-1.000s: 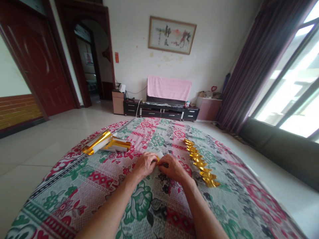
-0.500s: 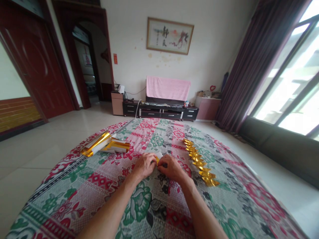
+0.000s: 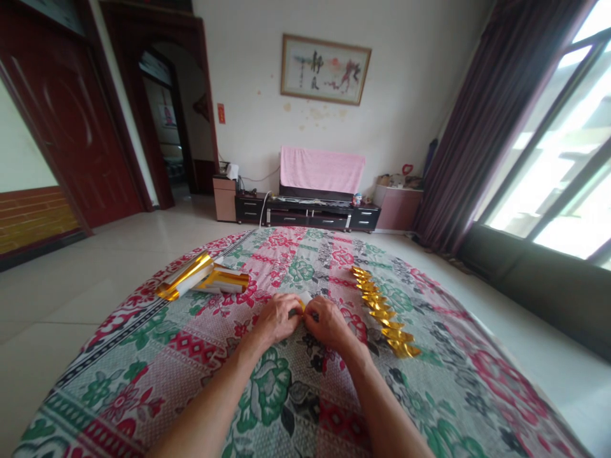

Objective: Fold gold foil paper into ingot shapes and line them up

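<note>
Close together over the middle of the table, my left hand (image 3: 279,318) and my right hand (image 3: 328,322) pinch a small piece of gold foil paper (image 3: 305,297). Its white side shows behind the fingertips, with a bit of gold between them; most of the sheet is hidden by my hands. To the right runs a slanting row of several folded gold paper ingots (image 3: 382,313). Curled gold-and-white foil sheets (image 3: 222,280) lie to the left, apart from my hands.
A flowered cloth (image 3: 267,388) covers the round table. Beyond it stand a low black TV cabinet (image 3: 329,221) and a screen draped with a pink towel (image 3: 322,166). A dark curtain (image 3: 453,140) hangs beside the window at right.
My right hand has shifted slightly and its fingers have curled closer against the left fingertips at the foil paper. The ingots and loose sheets lie as before.
</note>
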Motion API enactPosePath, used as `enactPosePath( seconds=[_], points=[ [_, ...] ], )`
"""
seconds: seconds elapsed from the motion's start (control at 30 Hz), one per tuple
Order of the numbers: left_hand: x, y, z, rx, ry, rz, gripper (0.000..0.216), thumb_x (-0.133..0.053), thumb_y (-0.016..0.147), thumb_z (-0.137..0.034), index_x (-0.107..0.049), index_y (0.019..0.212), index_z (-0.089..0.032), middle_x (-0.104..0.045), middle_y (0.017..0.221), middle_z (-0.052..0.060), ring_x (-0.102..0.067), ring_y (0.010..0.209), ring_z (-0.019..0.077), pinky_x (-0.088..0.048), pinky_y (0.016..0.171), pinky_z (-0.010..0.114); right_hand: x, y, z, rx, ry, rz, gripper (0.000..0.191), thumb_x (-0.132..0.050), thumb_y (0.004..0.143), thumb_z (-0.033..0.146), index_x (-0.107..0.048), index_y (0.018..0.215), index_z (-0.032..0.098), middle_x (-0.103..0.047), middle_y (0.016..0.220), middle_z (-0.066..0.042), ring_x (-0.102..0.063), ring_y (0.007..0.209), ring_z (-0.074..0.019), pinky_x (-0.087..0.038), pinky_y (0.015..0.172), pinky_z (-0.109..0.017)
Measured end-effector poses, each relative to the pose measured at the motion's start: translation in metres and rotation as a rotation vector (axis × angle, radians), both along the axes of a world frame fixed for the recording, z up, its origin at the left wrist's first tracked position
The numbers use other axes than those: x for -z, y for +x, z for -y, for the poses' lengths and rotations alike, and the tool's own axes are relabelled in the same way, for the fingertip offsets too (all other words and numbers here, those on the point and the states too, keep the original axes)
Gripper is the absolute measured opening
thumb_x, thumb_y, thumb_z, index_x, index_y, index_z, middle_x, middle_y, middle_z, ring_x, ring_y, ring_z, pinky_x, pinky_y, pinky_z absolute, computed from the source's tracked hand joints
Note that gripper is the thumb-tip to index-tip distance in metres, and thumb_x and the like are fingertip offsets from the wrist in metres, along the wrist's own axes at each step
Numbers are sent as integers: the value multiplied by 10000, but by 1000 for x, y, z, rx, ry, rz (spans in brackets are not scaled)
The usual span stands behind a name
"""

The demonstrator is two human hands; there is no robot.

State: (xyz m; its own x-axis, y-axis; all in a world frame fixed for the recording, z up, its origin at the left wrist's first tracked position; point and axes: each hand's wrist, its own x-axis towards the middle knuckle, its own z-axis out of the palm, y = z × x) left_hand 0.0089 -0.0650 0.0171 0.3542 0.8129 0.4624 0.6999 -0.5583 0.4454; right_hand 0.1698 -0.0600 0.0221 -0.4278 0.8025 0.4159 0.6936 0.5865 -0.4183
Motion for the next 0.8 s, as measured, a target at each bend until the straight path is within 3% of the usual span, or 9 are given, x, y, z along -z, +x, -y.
enactPosePath(
  seconds=[0.23,0.47,0.8],
  points=[
    [2,4,-2,-42,1,-49,153,-520,759,-158,-662,768,-214,-632,922,24,-550,919,165,-408,870,306,-5,8,-1,-93,-30,-70,210,-488,654,51,-649,690,180,-625,737,-18,-552,766,-133,-408,728,-224],
    [6,5,-3,-67,7,-46,158,-505,781,-164,-653,756,-211,-624,932,22,-548,913,165,-414,848,308,-3,14,-5,-65,-46,-89,286,-459,641,32,-690,688,194,-648,844,-30,-582,786,-133,-434,772,-240],
    [12,6,-8,-132,-25,-50,158,-494,796,-185,-636,726,-190,-611,981,30,-542,918,161,-409,857,326,-6,14,-1,-80,-35,-102,147,-559,647,87,-675,663,176,-640,805,-33,-570,778,-137,-431,727,-228]
  ],
)
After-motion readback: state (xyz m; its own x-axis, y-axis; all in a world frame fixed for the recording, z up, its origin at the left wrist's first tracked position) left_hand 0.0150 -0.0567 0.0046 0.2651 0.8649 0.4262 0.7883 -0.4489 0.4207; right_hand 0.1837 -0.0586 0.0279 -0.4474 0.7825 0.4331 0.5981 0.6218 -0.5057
